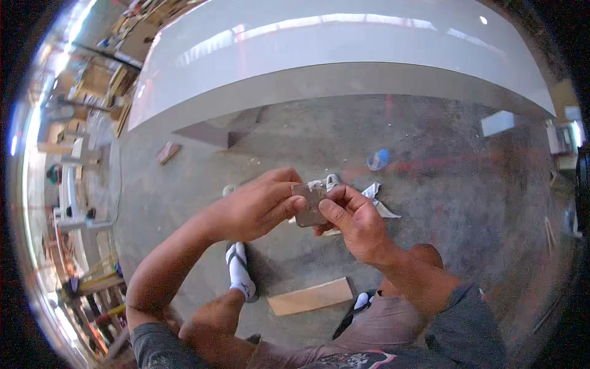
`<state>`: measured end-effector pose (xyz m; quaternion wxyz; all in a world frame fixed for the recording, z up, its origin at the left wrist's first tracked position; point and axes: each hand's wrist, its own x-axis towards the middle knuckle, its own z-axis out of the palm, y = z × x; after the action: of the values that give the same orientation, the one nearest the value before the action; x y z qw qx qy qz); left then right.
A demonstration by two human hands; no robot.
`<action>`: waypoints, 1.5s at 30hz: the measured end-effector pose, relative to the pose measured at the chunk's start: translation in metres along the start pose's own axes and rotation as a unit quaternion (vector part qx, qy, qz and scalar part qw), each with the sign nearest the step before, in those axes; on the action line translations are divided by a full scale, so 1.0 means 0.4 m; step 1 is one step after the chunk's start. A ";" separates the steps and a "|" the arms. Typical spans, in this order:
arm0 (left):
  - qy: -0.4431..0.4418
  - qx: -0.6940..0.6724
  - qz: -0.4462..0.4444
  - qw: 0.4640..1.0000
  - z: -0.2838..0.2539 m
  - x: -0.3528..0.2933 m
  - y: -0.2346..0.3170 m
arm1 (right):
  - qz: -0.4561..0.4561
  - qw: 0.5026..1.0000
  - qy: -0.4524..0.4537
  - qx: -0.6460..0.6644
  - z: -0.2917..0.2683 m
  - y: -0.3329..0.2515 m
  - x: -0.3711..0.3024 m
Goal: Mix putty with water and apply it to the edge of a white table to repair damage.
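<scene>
Both hands meet in the middle of the view around a small flat grey-brown plate [310,208], roughly rectangular with rounded corners. White material clings to its far edge. My left hand [265,206] pinches the plate's left side, thumb on the upper face. On its right side my right hand [359,222] is closed too, thumb pressed on the face and fingers curled beneath. Just beyond the plate shows a pale loop-shaped piece [332,181], partly hidden by the right hand; whether it touches the plate I cannot tell. Crumpled white paper or cloth [382,203] lies behind the right hand.
A large glossy white panel [344,43] spans the far side above the concrete floor [307,132]. A wooden board [312,296] lies between my feet. On the floor are a blue-and-clear plastic item [378,160], a reddish block [168,152] and a white block [498,123].
</scene>
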<state>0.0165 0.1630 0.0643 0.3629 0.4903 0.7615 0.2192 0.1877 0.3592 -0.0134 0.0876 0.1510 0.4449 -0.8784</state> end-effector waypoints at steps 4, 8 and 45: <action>0.271 0.133 0.104 0.948 -0.265 0.137 -0.071 | -0.031 0.998 0.052 -0.026 -0.038 0.017 0.029; 0.367 0.400 0.136 0.829 -0.605 0.387 -0.301 | 0.002 0.996 0.080 0.040 -0.025 -0.003 0.028; 0.376 0.256 0.044 0.890 -0.691 0.649 -0.377 | -0.304 0.595 0.575 -0.473 0.424 -0.030 0.484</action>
<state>-0.3508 0.3405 0.0497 -0.0985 0.4803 0.8482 0.2002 -0.0293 0.2255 0.0239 -0.3990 0.4180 0.7762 -0.2521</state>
